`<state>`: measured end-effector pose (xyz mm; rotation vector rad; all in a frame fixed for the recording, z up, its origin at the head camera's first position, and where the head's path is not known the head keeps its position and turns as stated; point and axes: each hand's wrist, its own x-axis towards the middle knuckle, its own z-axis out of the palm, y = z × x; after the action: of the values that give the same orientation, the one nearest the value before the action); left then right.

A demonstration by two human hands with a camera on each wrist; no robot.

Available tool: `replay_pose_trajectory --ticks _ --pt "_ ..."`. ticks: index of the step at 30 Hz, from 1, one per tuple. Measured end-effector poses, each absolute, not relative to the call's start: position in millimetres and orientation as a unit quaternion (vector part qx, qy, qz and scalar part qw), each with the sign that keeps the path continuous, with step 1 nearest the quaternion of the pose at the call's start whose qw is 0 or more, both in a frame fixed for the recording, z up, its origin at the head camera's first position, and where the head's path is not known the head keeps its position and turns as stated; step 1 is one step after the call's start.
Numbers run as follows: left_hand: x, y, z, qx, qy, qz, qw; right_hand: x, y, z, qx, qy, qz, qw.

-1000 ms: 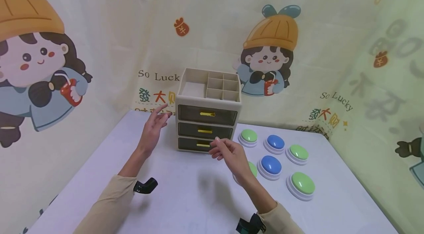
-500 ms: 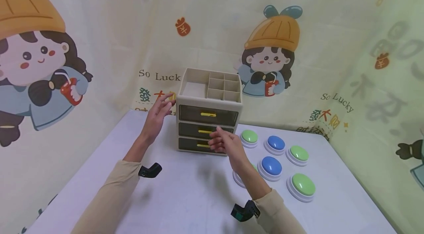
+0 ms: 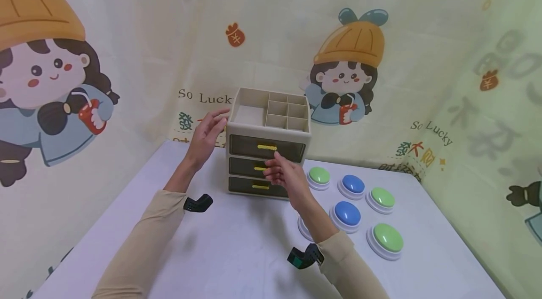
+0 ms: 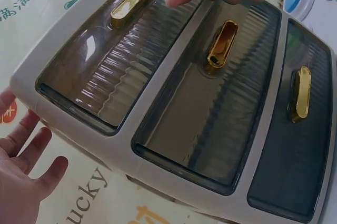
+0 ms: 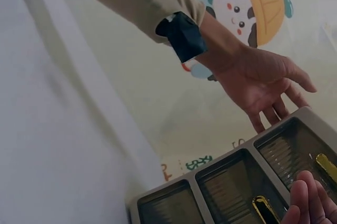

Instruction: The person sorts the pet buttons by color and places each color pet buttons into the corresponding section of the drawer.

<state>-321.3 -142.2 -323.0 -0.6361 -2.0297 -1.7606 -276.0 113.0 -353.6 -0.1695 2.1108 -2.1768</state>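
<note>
Drawer box: the cream drawer box (image 3: 271, 133) stands upright at the far middle of the white table (image 3: 237, 252). One big space is at the top left, with small ones on the right.
Drawers: the dark top drawer (image 3: 288, 150), middle drawer (image 3: 241, 166) and bottom drawer (image 3: 239, 183) are all pushed in, each with a gold handle.
Left hand: the left hand (image 3: 203, 137) is at the left side of the box, up by its top edge. Its fingers are spread apart. I cannot tell if the tips touch the box.
Right hand: the right hand (image 3: 290, 177) is in front of the drawers, close to the gold top handle (image 3: 267, 147). Its fingers are close together and bent a little, with the thumb up. They pinch nothing.
Buttons: six round buttons sit to the right of the box in two rows. The far row goes green, blue, green. In the near row, the right arm hides most of the left one; then come a blue button (image 3: 347, 214) and a green button (image 3: 387, 239).
Cloth: a pale cloth (image 3: 271, 7) with cartoon girls hangs behind.
</note>
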Motion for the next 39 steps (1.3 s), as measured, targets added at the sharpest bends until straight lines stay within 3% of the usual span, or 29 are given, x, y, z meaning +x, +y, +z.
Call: replay_pose_trajectory --ticks 23,39 --pt "-340.4 -145.9 -323.5 -0.239 -0.716 -0.62 0.216 -285.4 99.9 -338.8 -0.044 0.67 -0.741 0.0" --pt "-345.8 -155.1 -323.2 -0.261 -0.713 -0.621 0.194 -264.7 102.6 -339.2 -0.036 0.677 -0.735 0.016"
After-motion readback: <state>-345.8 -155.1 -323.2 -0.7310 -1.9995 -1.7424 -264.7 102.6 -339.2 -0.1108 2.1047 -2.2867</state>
